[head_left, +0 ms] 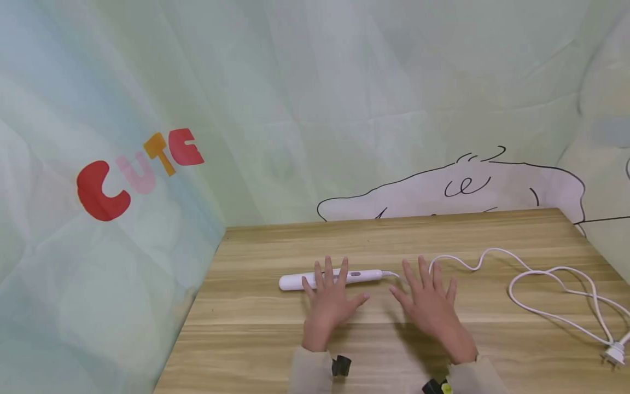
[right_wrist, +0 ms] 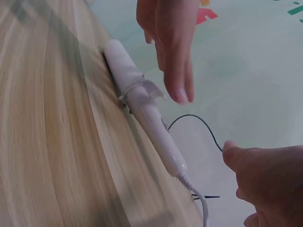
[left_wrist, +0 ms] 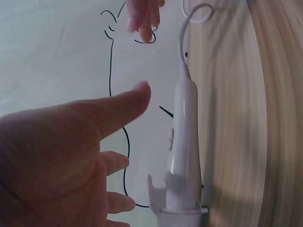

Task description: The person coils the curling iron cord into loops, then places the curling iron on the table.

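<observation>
The word "CUTE" can be read in the head view, printed in chunky capitals on the left part of the pale green-blue fabric backdrop (head_left: 305,82). It is spelled with a thick red letter C (head_left: 91,191), a pale pink letter U (head_left: 143,186), an orange-yellow letter T (head_left: 156,145) and a red letter E (head_left: 179,148), set on an upward slant to the right. In the right wrist view, dark green strokes (right_wrist: 296,10) are cut off at the upper right and cannot be read.

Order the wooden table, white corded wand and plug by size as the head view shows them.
1. Wooden table, by far
2. White corded wand, partly covered by the left hand
3. Plug
</observation>
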Tool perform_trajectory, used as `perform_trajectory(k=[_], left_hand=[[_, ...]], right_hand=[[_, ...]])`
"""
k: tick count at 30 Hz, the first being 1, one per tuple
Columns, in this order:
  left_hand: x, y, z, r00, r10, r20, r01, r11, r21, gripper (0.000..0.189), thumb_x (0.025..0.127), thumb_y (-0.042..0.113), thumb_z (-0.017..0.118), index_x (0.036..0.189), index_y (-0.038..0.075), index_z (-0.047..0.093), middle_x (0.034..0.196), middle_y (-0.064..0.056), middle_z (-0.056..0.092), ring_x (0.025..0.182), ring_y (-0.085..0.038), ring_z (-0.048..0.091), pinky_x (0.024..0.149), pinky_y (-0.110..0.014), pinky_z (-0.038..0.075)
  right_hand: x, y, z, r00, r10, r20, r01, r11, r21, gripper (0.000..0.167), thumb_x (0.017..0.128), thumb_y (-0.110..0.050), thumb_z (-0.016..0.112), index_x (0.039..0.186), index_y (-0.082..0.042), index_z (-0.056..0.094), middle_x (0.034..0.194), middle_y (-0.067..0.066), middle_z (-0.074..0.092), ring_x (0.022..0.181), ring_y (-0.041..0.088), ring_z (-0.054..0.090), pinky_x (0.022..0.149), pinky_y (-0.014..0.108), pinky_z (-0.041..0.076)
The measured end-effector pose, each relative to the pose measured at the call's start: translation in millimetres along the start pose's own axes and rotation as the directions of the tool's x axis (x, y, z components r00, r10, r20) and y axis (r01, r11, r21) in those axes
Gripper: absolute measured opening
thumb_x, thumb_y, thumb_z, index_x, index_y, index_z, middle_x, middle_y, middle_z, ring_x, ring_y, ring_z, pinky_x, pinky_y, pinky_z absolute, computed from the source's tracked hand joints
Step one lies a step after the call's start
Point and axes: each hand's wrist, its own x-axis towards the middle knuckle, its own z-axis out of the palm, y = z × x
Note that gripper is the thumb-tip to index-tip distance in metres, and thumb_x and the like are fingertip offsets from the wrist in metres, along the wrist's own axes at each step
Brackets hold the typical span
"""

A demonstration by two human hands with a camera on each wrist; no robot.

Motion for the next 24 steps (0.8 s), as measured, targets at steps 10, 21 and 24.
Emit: perform_trajectory(k=[10,21,24], left_hand=[[12.1,-28.6,-5.3,0.995,-0.075,0.065,0.077,0.997,-0.022,0.080,0.088,0.052,0.060,0.150,0.014,0.027,0.152,-0.023,0.028,0.144,-0.045,0.011,0.109,-0.067,0.004],[27.6,-53.9,-8.8,0.998,0.013,0.068,-0.009,0.998,-0.058,0.057,0.086,0.030,0.070,0.135,0.009,0.049,0.130,-0.018,0.048,0.128,-0.042,0.037,0.107,-0.065,0.015],[31.0,-60.6,-6.3,0.998,0.031,0.045,-0.029,0.998,-0.053,0.053,0.085,0.023,0.072,0.132,0.010,0.053,0.124,-0.016,0.051,0.122,-0.039,0.043,0.107,-0.061,0.019]], right_hand=[[10.2,22,2,0.997,-0.075,0.003,0.075,0.996,0.050,0.048,0.103,-0.031,0.037,0.145,-0.008,0.039,0.150,0.025,0.030,0.139,0.052,0.015,0.103,0.073,0.012],[14.9,44,5,0.975,-0.220,-0.040,0.223,0.964,0.141,0.028,0.093,-0.006,0.054,0.119,0.003,0.059,0.113,0.021,0.064,0.111,0.043,0.056,0.096,0.056,0.040],[16.1,50,4,0.963,-0.264,-0.054,0.270,0.948,0.168,0.020,0.086,0.000,0.061,0.105,-0.001,0.063,0.096,0.010,0.064,0.093,0.028,0.061,0.084,0.048,0.048]])
